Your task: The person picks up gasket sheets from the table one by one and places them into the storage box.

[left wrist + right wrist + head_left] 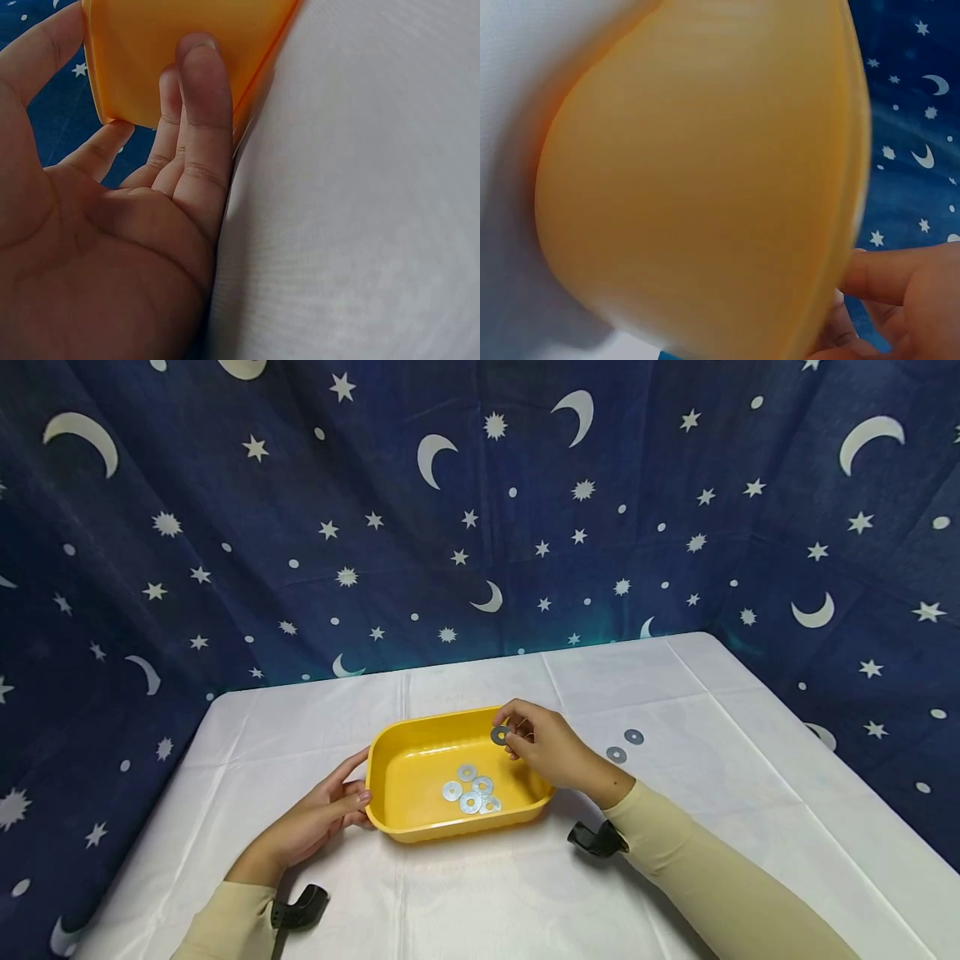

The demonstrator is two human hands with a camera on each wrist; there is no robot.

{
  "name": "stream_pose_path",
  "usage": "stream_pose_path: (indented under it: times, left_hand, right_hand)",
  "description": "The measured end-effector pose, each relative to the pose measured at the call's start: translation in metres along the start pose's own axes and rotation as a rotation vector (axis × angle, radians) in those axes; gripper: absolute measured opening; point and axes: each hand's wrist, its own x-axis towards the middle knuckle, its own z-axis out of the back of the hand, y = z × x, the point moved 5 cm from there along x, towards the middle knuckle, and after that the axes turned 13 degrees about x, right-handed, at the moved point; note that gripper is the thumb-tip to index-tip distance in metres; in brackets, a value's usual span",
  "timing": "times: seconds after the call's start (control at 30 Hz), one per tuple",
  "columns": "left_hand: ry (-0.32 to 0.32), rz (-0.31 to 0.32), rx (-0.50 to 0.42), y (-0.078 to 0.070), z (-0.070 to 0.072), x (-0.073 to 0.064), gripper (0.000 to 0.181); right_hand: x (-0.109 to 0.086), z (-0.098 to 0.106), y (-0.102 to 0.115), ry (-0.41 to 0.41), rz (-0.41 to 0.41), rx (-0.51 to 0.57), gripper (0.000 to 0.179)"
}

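Note:
A yellow plastic bin [397, 752] stands on the white-covered table, with several flat metal washers [470, 802] lying on its floor. My left hand [322, 814] holds the bin's left end, thumb at the rim; in the left wrist view, fingers [206, 112] lie against the outside wall. Over the right part of the bin, my right hand [547, 747] pinches one washer [498, 737] between thumb and fingers. In the right wrist view the bin's wall [705, 172] fills most of the picture and hides the pinched washer.
Two more washers [633, 737] lie on the white tablecloth [480, 902] to the right of the bin, beyond my right wrist. A dark blue cloth [480, 527] with moons and stars hangs behind the table and at both sides.

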Motion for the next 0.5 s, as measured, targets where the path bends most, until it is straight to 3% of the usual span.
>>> stream_pose_path:
  times: [0.23, 0.5]
  left_hand:
    - [0.004, -0.008, -0.006, -0.002, 0.0, 0.0, 0.067]
    - [0.002, -0.002, 0.006, -0.001, 0.0, 0.0, 0.066]
  right_hand:
    - [0.01, -0.01, -0.008, 0.011, -0.022, -0.048, 0.022]
    - [0.015, -0.021, -0.011, 0.049, 0.023, -0.085, 0.021]
